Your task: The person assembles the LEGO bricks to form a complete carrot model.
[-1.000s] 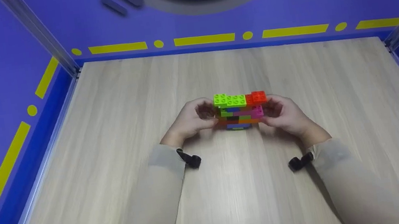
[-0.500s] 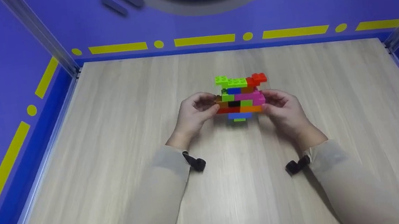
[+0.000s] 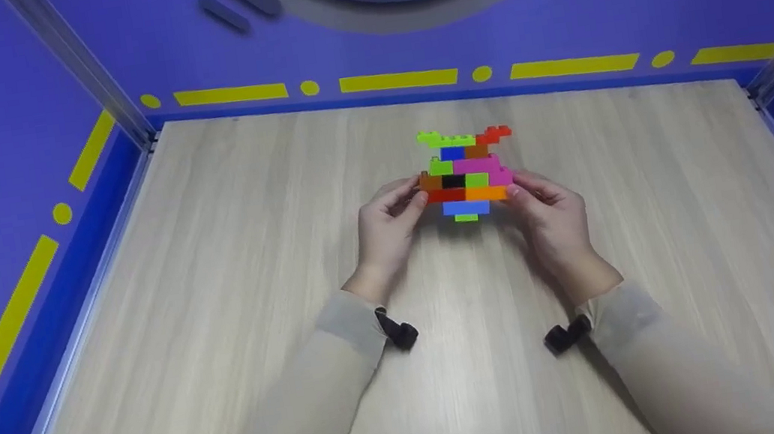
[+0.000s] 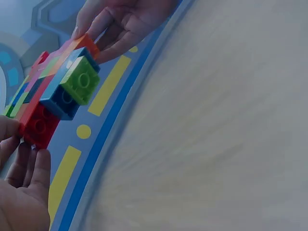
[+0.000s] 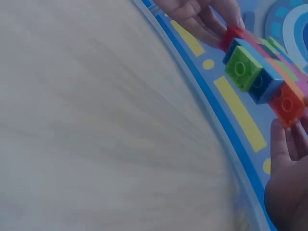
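Observation:
A model of stacked toy building bricks [image 3: 467, 181] is held up between both hands over the table, its layered face toward the head view. Two prongs top it, lime green on the left and red on the right; pink, black, brown and orange bricks fill the middle. My left hand [image 3: 387, 232] pinches its left end at the brown and red bricks, thumb in front. At the right end my right hand [image 3: 556, 223] grips the pink and orange bricks. Both wrist views show the hollow underside, with a small green brick [image 4: 81, 80] lowest, below a blue brick [image 5: 261, 84].
The pale wood-grain table [image 3: 248, 251] spreads around the hands. Purple-blue panels with yellow markings [image 3: 398, 81] stand at its back and sides, joined by metal corner posts [image 3: 90, 69]. A black wrist camera [image 3: 399, 332] sits on the left sleeve, another [image 3: 568, 335] on the right.
Both hands have raised the brick model and tilted it, so its studded top has turned away and its layered front shows. The forearms have drawn slightly closer together.

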The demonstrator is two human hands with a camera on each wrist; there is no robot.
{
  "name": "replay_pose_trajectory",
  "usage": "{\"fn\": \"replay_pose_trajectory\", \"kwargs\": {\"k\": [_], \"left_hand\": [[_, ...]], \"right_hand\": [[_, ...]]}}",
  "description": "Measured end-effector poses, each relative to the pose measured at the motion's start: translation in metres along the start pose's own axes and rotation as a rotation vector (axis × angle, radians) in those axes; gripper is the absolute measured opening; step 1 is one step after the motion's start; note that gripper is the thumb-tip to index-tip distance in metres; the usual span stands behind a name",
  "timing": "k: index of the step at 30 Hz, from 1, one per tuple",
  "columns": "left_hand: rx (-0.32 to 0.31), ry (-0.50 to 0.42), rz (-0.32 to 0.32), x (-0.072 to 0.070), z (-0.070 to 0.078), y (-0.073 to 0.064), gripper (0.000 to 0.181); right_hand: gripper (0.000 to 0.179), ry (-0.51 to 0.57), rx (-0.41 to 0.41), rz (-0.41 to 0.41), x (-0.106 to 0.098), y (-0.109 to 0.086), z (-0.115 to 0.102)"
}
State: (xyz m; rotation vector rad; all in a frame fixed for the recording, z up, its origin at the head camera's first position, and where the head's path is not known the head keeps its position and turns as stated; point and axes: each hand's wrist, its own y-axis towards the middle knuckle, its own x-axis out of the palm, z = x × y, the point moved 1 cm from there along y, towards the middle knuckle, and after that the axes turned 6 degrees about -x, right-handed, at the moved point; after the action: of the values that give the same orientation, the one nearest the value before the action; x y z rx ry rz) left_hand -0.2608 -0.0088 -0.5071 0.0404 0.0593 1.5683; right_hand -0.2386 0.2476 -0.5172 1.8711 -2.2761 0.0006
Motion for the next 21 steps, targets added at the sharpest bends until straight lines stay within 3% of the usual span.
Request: {"fn": "replay_pose_trajectory", "kwargs": {"k": [9, 21], "left_hand": [[0.017, 0.057, -0.015, 0.0008, -0.0013, -0.0025, 0.046], [-0.014, 0.159, 0.020, 0.0047, -0.0019, -0.0033, 0.044]], "right_hand": [[0.037, -0.235, -0.109, 0.062, 0.0067, -0.0058, -0.0016], [0.029, -0.317, -0.192, 0.080, 0.0068, -0.0020, 0.0019]]}}
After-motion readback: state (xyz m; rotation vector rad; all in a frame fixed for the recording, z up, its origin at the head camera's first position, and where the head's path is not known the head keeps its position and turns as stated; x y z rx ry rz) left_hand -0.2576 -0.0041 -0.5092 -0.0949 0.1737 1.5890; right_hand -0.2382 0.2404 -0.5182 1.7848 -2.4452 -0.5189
